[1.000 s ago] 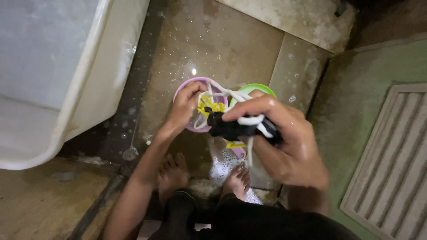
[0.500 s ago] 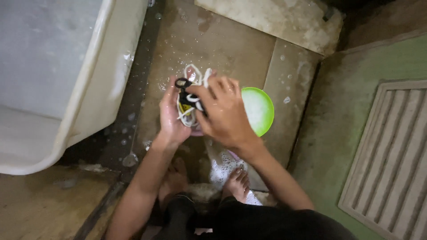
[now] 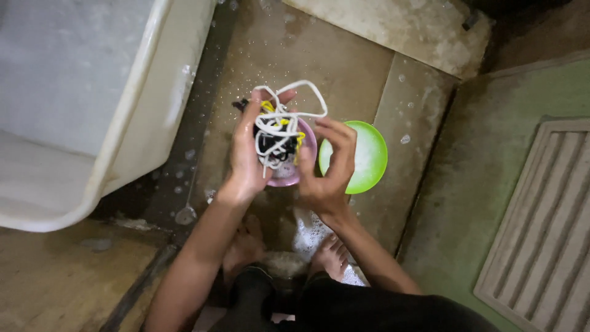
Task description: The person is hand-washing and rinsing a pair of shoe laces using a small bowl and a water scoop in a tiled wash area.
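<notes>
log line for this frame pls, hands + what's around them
left hand: grips black shoe with white laces | right hand: touching it | below: pink bowl | right: green bowl | floor: wet

Tub (image 3: 92, 123) left; bowl (image 3: 362, 157) perhaps right
</notes>
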